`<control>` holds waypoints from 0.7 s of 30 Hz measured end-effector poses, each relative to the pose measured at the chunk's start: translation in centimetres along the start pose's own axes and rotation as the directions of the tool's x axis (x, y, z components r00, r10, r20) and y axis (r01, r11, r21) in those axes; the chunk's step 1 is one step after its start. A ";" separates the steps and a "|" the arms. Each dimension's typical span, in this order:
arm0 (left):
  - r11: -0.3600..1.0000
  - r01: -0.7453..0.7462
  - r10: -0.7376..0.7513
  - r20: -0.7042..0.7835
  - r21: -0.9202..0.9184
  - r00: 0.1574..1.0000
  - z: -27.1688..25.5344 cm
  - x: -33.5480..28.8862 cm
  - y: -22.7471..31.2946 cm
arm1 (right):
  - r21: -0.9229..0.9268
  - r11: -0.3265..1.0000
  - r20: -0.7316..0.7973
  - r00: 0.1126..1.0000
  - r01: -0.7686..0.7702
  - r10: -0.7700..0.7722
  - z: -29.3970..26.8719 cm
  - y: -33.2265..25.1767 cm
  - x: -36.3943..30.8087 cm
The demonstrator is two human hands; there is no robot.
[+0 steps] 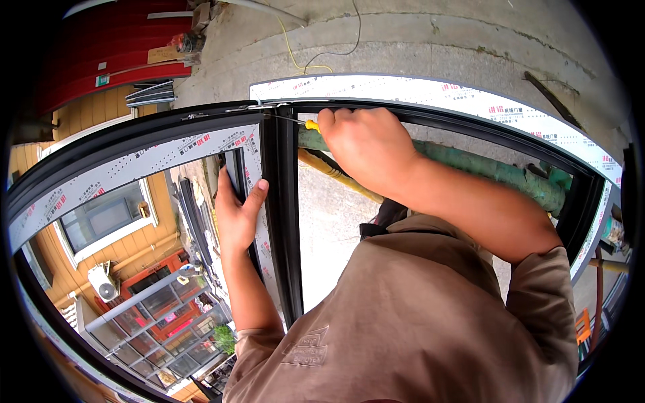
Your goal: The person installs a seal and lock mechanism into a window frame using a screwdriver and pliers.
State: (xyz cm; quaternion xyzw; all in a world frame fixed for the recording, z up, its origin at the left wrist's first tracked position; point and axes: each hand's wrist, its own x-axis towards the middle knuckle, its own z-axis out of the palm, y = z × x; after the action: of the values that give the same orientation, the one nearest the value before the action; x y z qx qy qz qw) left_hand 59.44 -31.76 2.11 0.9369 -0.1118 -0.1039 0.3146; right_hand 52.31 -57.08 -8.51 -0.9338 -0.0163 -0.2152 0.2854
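Observation:
My right hand (371,144) is closed around a screwdriver (312,125) with a yellow handle. Its thin shaft points left to the corner where the black sash meets the frame, close to a metal hinge arm (259,107). On the left, the opened window sash (181,149) carries white printed protective film along its edges. My left hand (236,213) grips the upright side of that sash, thumb on the near face and fingers wrapped round behind. To the right lies the outer window frame (416,87), film-covered outside and black inside. The screwdriver's tip is too small to make out clearly.
A green beam (497,169) and a yellow tube (342,178) run beneath the frame opening. Cables (293,54) lie on the concrete floor beyond. Red corrugated sheeting (111,50) stands at far left, with a cardboard box (164,54). The sash glass mirrors a building.

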 end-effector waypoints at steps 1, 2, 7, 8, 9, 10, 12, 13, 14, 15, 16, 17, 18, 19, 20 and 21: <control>1.000 -0.003 0.003 0.003 0.003 1.000 -0.1 0.0 0.2 | 0.001 1.000 -0.003 1.000 -0.004 0.004 0.0 0.1 0.1; 1.000 0.013 -0.013 0.015 0.007 1.000 -0.2 0.0 0.5 | 0.008 1.000 -0.024 0.999 0.025 -0.025 0.1 0.3 0.2; 0.999 -0.023 0.021 0.057 0.028 0.998 -0.5 0.3 0.4 | -0.008 0.997 -0.062 0.995 0.073 -0.073 0.4 0.8 0.0; 0.996 -0.014 0.010 0.048 0.092 0.999 -0.5 0.3 0.4 | -0.023 0.995 -0.058 0.994 0.093 -0.094 0.4 1.0 0.0; 0.995 -0.010 0.005 0.053 0.097 0.999 -0.5 0.3 0.4 | -0.038 0.993 -0.055 0.992 0.114 -0.116 0.4 1.1 0.0; 0.998 0.005 -0.008 0.051 0.056 0.999 -0.5 0.3 0.2 | -0.031 0.994 -0.053 0.993 0.108 -0.110 0.4 0.9 0.0; 0.999 0.046 -0.046 0.037 -0.001 0.998 -0.4 0.1 0.3 | -0.083 0.993 -0.022 0.996 0.079 -0.081 0.2 0.4 0.0; 0.999 0.051 -0.051 0.039 0.004 0.998 -0.3 0.0 0.3 | -0.077 0.994 -0.021 0.997 0.077 -0.078 0.2 0.5 0.0; 0.999 0.046 -0.046 0.027 -0.015 0.999 -0.2 0.1 0.1 | -0.057 0.995 -0.046 0.995 0.081 -0.083 0.2 0.5 0.2; 0.999 0.042 -0.041 0.014 -0.034 0.999 -0.2 0.1 -0.2 | -0.038 0.996 -0.070 0.994 0.086 -0.089 0.3 0.6 0.3; 0.999 0.042 -0.041 0.014 -0.030 0.999 -0.2 0.2 -0.4 | -0.033 0.996 -0.073 0.994 0.085 -0.087 0.3 0.5 0.4; 0.999 0.045 -0.044 0.014 -0.016 0.999 -0.3 0.3 -0.6 | 0.008 0.997 -0.074 0.994 0.077 -0.076 0.4 0.4 0.5; 0.999 0.048 -0.048 0.014 -0.003 0.999 -0.4 0.3 -0.6 | 0.049 0.996 -0.075 0.995 0.070 -0.066 0.4 0.4 0.5; 0.999 0.049 -0.049 0.015 0.004 0.999 -0.5 0.3 -0.4 | 0.054 0.996 -0.077 0.995 0.067 -0.063 0.4 0.4 0.6; 0.999 0.038 -0.038 0.007 0.013 0.999 -0.3 0.2 -0.3 | 0.050 0.996 -0.091 0.994 0.071 -0.066 0.5 0.6 0.6; 0.999 0.028 -0.028 0.000 0.022 1.000 -0.2 0.2 -0.1 | 0.046 0.996 -0.103 0.992 0.075 -0.070 0.5 0.7 0.6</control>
State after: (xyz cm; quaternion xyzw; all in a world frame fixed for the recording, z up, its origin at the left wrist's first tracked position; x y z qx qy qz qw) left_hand 59.67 -31.64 2.17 0.9417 -0.1000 -0.1069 0.3028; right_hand 53.16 -57.42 -9.04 -0.9130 -0.0411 -0.2723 0.3010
